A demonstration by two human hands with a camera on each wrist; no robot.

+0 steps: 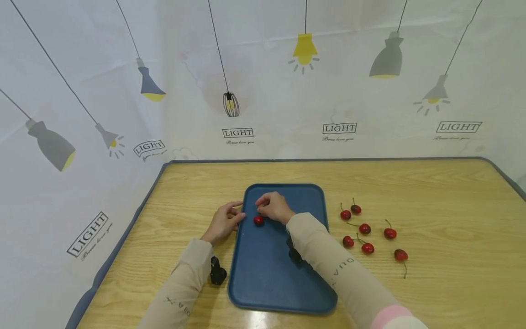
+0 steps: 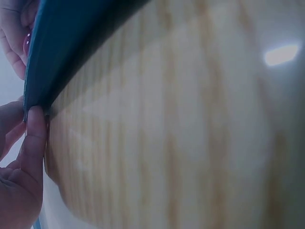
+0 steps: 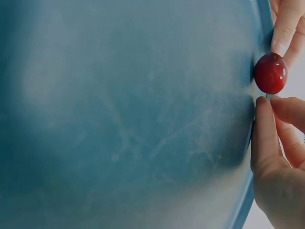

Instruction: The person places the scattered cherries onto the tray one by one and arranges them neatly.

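Observation:
On the blue tray (image 1: pixel 271 269), near its left rim, my right hand (image 1: pixel 274 208) pinches the stem of a red cherry (image 1: pixel 258 221) between thumb and forefinger. The right wrist view shows the round cherry (image 3: pixel 270 74) just beyond those fingertips, its stem mostly hidden. At the tray's left edge, my left hand (image 1: pixel 223 222) touches the rim with its thumb and forefinger fairly straight. The left wrist view has the left thumb (image 2: pixel 35 126) against the tray's outer side (image 2: pixel 57 47).
Right of the tray, several stemmed cherries (image 1: pixel 365 228) lie scattered on the wooden table (image 1: pixel 452 219). A black device (image 1: pixel 218 272) is at the left wrist, and another (image 1: pixel 294 251) at the right. Behind the table hangs a white cloth (image 1: pixel 279 100) printed with lamps.

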